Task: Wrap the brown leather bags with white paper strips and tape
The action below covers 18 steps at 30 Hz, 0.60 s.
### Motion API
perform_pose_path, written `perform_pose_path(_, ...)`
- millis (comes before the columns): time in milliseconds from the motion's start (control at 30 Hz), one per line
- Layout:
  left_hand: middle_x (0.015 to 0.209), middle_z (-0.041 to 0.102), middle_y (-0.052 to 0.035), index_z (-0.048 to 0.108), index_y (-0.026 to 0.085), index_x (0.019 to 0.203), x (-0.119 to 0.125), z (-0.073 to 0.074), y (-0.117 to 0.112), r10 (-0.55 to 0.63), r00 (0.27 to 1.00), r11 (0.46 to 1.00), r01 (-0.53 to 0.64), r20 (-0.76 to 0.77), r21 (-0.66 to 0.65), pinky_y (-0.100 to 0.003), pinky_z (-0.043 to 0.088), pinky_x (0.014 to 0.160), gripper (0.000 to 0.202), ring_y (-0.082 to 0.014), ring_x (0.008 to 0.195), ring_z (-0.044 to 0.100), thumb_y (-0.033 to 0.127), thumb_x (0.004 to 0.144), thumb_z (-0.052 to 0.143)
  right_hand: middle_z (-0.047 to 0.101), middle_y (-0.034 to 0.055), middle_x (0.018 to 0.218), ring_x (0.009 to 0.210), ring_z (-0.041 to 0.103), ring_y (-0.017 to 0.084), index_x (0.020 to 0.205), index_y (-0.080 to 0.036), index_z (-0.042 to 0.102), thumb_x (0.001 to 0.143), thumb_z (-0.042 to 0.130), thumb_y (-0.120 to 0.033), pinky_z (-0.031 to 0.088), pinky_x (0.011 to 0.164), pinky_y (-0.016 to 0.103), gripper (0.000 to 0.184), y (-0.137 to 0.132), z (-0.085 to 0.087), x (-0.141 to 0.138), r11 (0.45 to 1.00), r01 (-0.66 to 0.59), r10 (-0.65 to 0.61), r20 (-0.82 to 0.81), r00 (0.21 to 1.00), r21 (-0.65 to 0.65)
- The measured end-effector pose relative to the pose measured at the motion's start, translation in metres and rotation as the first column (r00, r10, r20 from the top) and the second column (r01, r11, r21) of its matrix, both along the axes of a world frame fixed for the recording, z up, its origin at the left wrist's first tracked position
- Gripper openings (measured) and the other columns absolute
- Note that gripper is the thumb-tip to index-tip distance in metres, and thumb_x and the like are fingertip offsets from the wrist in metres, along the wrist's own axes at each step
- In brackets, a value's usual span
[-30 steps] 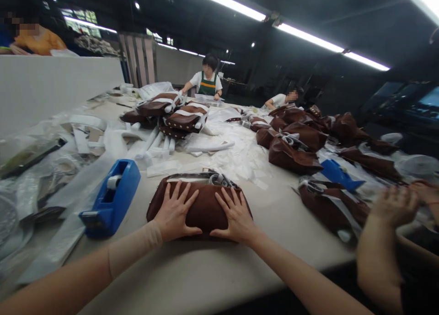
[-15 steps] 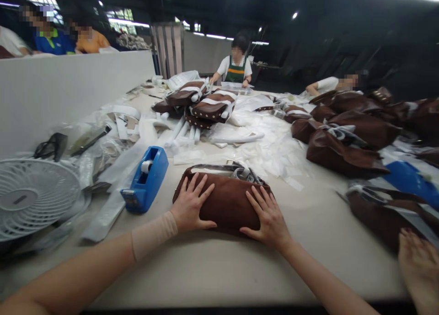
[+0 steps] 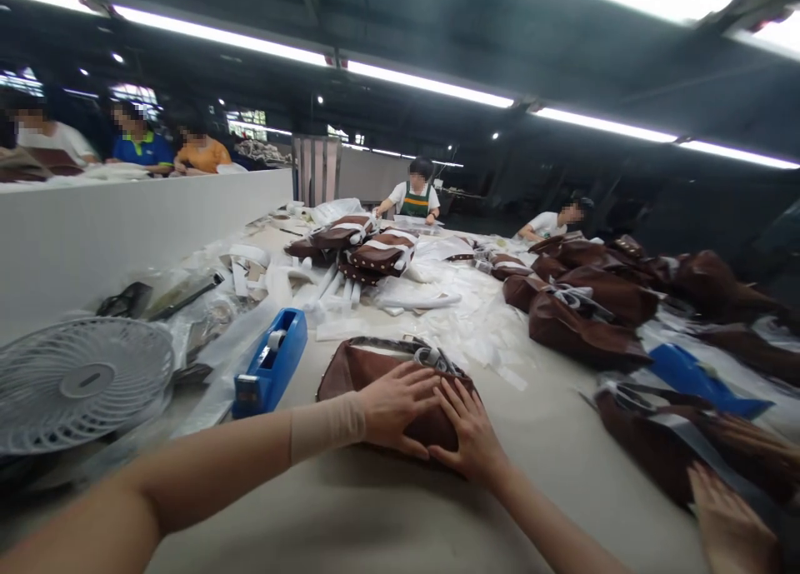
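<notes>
A flat brown fabric bag (image 3: 356, 370) lies on the pale table (image 3: 400, 507) in front of me. My left hand (image 3: 393, 403) rests flat on its near right part, fingers stretched toward the right. Beside it, my right hand (image 3: 472, 436) presses on the bag's right end, fingers spread, almost touching the left hand. Grey strap ends (image 3: 431, 357) stick out at the bag's far edge.
A blue tape dispenser (image 3: 272, 374) stands left of the bag, a white fan (image 3: 78, 386) further left. Brown bags (image 3: 581, 328) pile up at right, more bags (image 3: 362, 249) and white strips behind. Another person's hand (image 3: 725, 520) is at bottom right. People sit at the far end.
My left hand has slid right across the bag to meet the right hand. The view has tilted up and shifted, showing more ceiling and the fan.
</notes>
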<state>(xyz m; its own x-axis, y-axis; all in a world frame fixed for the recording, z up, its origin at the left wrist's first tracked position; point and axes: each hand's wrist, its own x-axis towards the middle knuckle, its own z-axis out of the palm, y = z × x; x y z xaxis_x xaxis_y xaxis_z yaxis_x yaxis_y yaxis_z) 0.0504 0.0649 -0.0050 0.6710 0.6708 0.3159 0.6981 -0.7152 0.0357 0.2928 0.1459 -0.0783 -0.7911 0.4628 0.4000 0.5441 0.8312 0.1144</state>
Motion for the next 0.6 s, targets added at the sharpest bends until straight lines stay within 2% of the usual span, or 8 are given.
perform_pose_path(67,0.157,0.022,-0.0143,0.025,0.018,0.151,0.015,-0.009,0.008,0.005,0.998,0.999,-0.003,0.059,-0.034,-0.059,0.009,0.117,0.086,-0.0358,0.145,0.016,0.07,0.085,0.045,0.033,0.0182,0.152,0.143,0.023,0.039,0.149,-0.013,0.033,0.075,0.061,-0.062,0.029,0.109,0.062,0.093,0.001,-0.002,0.002,1.0,-0.011,0.011,0.005,1.0,0.012)
perform_pose_path(167,0.158,0.014,-0.0153,0.015,0.02,0.153,0.024,-0.035,0.015,0.077,0.994,0.99,-0.067,0.083,-0.12,-0.07,0.006,0.111,0.095,-0.0438,0.144,0.01,0.077,0.082,0.041,0.032,0.0177,0.152,0.143,0.024,0.039,0.148,-0.012,0.035,0.074,0.064,-0.059,0.03,0.109,0.061,0.092,0.001,-0.004,0.003,1.0,0.003,-0.003,0.022,1.0,0.005)
perform_pose_path(267,0.158,0.014,-0.0155,0.012,0.02,0.153,0.023,-0.051,0.016,0.097,0.991,0.987,-0.085,0.088,-0.135,-0.069,0.005,0.112,0.101,-0.0447,0.143,0.009,0.081,0.078,0.039,0.03,0.0169,0.153,0.143,0.023,0.039,0.148,-0.012,0.036,0.072,0.066,-0.057,0.03,0.11,0.062,0.093,-0.002,-0.003,0.004,1.0,0.014,-0.014,0.022,1.0,-0.011)
perform_pose_path(433,0.158,0.016,-0.0156,0.012,0.016,0.153,0.019,-0.045,0.01,0.109,0.986,0.986,-0.092,0.125,-0.136,-0.065,0.004,0.114,0.101,-0.0433,0.144,0.01,0.08,0.08,0.039,0.032,0.0173,0.152,0.143,0.025,0.039,0.147,-0.013,0.038,0.077,0.062,-0.06,0.03,0.109,0.064,0.088,-0.001,0.006,0.004,0.995,-0.019,0.018,-0.006,1.0,-0.094)
perform_pose_path(533,0.158,0.015,-0.0154,0.01,0.016,0.153,0.018,-0.041,0.008,0.115,0.981,0.985,-0.093,0.154,-0.144,-0.063,0.004,0.115,0.1,-0.0423,0.144,0.01,0.078,0.081,0.039,0.041,0.0145,0.148,0.14,0.033,0.036,0.141,-0.017,0.048,0.086,0.054,-0.056,0.031,0.109,0.064,0.068,0.003,0.01,0.006,0.968,-0.052,0.025,-0.111,0.993,-0.245)
perform_pose_path(600,0.158,0.015,-0.0151,0.01,0.017,0.153,0.018,-0.042,0.008,0.12,0.98,0.985,-0.099,0.158,-0.139,-0.063,0.005,0.115,0.099,-0.0422,0.144,0.009,0.078,0.082,0.037,0.052,0.0125,0.14,0.135,0.043,0.033,0.129,-0.019,0.06,0.092,0.047,-0.052,0.033,0.11,0.061,0.051,0.007,0.014,0.008,0.922,-0.059,-0.049,-0.267,0.963,-0.383)
